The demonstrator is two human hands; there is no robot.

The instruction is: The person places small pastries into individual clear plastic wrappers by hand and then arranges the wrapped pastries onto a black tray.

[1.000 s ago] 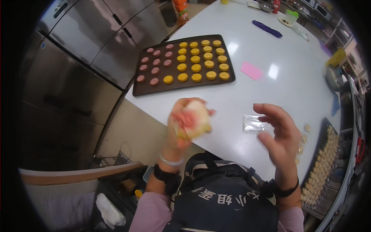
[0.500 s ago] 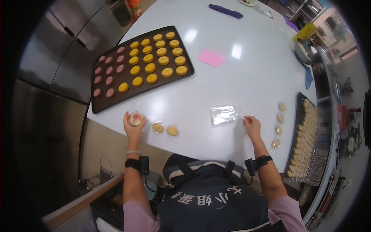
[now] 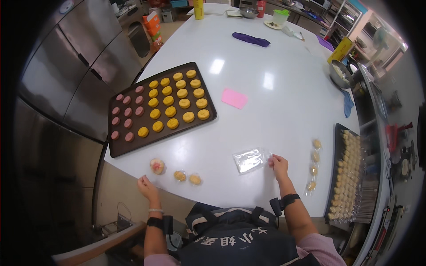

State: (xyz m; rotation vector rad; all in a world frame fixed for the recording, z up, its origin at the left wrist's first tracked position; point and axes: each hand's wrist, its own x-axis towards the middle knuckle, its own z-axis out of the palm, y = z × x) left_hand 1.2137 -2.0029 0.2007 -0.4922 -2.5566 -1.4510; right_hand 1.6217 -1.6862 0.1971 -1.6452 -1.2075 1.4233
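A round pale pastry with a reddish middle [image 3: 157, 166], apparently in clear wrap, lies near the table's front left edge. Just below it is my left hand [image 3: 147, 187], fingers drawn together, apart from the pastry and with nothing visible in them. Two small golden wrapped cookies [image 3: 179, 176] sit to the pastry's right. At the front middle lies a stack of clear plastic bags [image 3: 248, 160]. My right hand [image 3: 278, 166] pinches the loose right edge of a bag there, thumb against fingers.
A dark baking tray [image 3: 171, 134] holds rows of yellow and pink round cakes. A pink card [image 3: 234, 98] lies mid-table. At right, several wrapped cookies [image 3: 314, 170] form a line beside a black tray [image 3: 332, 195] of packed ones. A purple cloth [image 3: 250, 39] lies farther back.
My left hand has let go of the round pastry, which now lies on the table, and has drawn back toward me. The view has tilted up; my right hand stays at the bags.
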